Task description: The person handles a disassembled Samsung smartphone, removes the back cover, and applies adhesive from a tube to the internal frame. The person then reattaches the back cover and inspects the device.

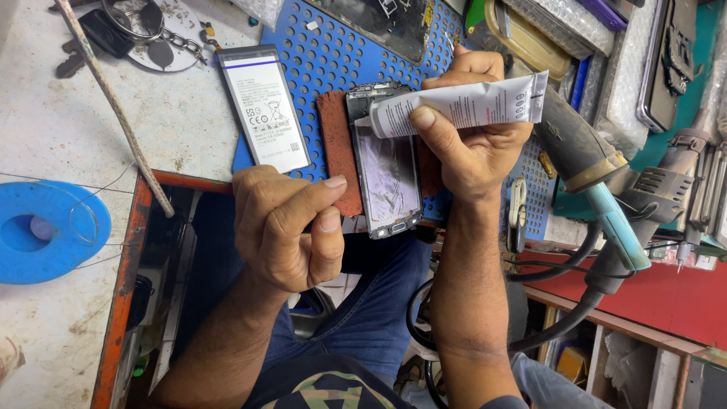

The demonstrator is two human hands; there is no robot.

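Head view: opened phone frame (388, 163) lies face-down w/ back off, on a reddish-brown pad (337, 148), which sits on a blue perforated mat (333, 45) on the surface (53, 136). Glue tube (462, 106), white/grey, held horizontal over upper part of frame; nozzle end points left, at frame's top-left edge. Right hand (466, 129) grasping tube, thumb pressed on its near side, fingers wrapped behind. Left hand (291, 223) holds nothing: fingers loosely curled, index tip resting on lower corner of pad, just beside frame's left edge. Flat battery (265, 106), white label, lies left of pad, partly on mat, apart from frame. Further left: blue spool (45, 227) w/ thin wire, near surface edge. Top left: keys (113, 30) on a ring. Right of hands: hot-air tool (598, 189) w/ teal grip and black hose, lying across mat edge. Open drawer (163, 250) below surface, contents unclear.
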